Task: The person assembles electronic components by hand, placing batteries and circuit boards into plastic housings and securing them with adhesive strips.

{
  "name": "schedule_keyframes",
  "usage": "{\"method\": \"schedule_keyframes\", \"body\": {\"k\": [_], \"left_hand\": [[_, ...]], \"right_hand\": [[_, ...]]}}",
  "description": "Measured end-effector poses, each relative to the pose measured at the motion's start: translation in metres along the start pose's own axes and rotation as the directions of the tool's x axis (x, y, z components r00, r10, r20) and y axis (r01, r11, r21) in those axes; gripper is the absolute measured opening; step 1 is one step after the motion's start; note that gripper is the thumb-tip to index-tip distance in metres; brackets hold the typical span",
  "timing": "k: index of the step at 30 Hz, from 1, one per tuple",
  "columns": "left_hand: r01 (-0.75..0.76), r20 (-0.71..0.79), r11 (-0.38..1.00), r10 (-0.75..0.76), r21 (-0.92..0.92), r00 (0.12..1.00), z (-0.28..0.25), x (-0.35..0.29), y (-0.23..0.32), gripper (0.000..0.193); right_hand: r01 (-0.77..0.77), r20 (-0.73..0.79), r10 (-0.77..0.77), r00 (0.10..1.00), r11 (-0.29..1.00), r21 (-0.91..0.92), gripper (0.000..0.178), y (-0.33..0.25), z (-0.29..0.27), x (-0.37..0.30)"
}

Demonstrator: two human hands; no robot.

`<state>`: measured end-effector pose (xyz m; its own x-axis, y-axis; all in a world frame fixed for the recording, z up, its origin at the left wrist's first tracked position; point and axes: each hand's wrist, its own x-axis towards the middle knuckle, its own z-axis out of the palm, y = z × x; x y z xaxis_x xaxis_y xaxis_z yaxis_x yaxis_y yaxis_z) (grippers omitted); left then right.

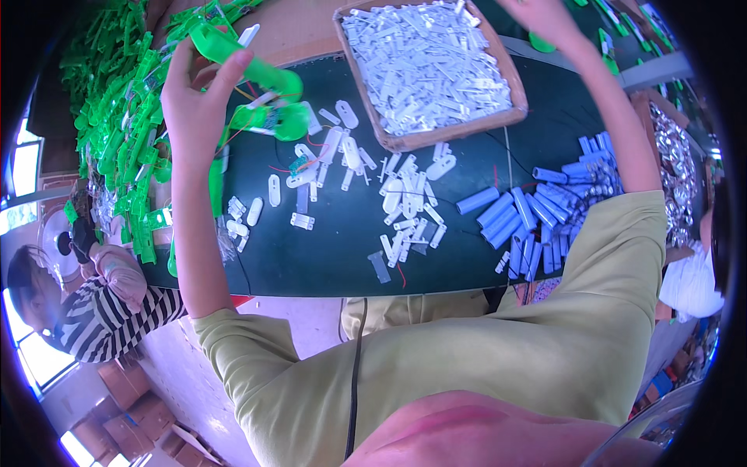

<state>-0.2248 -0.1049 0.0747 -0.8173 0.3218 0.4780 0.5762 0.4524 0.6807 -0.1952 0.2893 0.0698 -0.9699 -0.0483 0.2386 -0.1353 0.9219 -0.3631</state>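
My left hand is raised at the upper left, thumb and fingers pinched round a long green plastic casing. A second green casing part with thin red wires hangs just below it, above the table. Under these lie white oval covers, small white plates and a little green circuit board. My right hand reaches out at the top edge, past the cardboard tray of small white parts. Its fingertips are cut off by the frame, and a green piece lies close to it.
A big heap of green casings fills the left side. Blue cylindrical cells are piled at the right of the dark green table. Beyond my right arm stands a box of shiny metal parts. A person in stripes sits at left.
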Motion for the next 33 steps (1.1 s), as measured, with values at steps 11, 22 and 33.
{"method": "schedule_keyframes", "body": {"k": [11,22,33], "left_hand": [[0.1,-0.031,0.672,-0.181,-0.734,0.983,0.017,-0.006,0.061,0.068],[0.005,0.032,0.338,0.075,-0.941,0.997,0.041,-0.058,0.143,0.059],[-0.431,-0.263,0.81,0.349,-0.397,0.899,0.021,-0.085,0.137,0.035]], "right_hand": [[0.2,0.107,-0.43,0.896,0.609,0.767,0.047,-0.127,0.047,-0.047],[-0.477,0.332,-0.607,0.722,-0.089,0.874,0.042,-0.165,0.013,-0.141],[0.092,0.012,-0.135,0.991,0.735,0.672,0.032,-0.144,-0.039,-0.197]]}}
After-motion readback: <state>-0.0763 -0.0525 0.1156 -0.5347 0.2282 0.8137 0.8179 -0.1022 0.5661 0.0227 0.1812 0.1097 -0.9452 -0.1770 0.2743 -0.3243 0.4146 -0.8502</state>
